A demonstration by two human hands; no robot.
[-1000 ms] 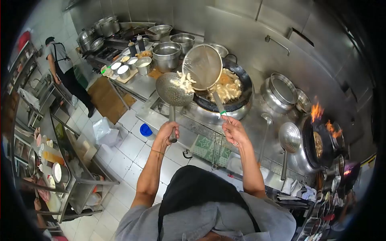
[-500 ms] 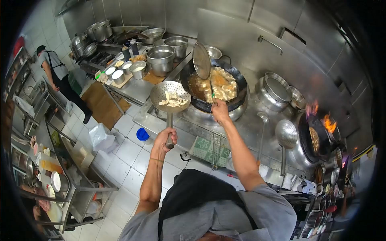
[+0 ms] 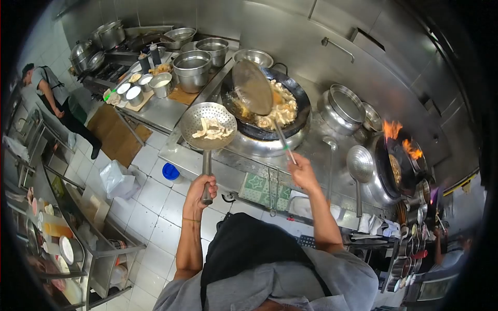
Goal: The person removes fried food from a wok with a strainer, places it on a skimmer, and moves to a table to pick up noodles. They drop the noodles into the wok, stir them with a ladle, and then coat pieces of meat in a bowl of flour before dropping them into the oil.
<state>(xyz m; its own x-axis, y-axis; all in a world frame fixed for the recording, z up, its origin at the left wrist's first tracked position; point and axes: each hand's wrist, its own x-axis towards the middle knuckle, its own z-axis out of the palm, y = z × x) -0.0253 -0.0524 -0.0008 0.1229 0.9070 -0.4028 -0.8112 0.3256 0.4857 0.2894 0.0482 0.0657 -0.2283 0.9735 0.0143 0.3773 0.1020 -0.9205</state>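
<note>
My left hand (image 3: 201, 191) is closed round the handle of a perforated metal skimmer (image 3: 190, 120), held level in front of the stove. Several pale cooked strips (image 3: 211, 129) lie in its bowl. With my right hand (image 3: 304, 173) I grip the long thin handle of a round mesh strainer (image 3: 252, 87), tilted above a large black wok (image 3: 305, 106). In the wok, pale pieces of food (image 3: 284, 108) sit in bubbling brownish oil, partly hidden behind the strainer.
Flames (image 3: 392, 129) rise by another wok (image 3: 383, 160) at right. A second perforated skimmer (image 3: 359, 163) and a ladle (image 3: 330, 155) rest on the stove. Metal pots (image 3: 192, 72) stand at left. A person (image 3: 49, 93) stands at far left; another is at far right.
My right hand has moved right and nearer to me, bringing the mesh strainer lower over the wok. The left skimmer still holds the strips. The view has shifted slightly.
</note>
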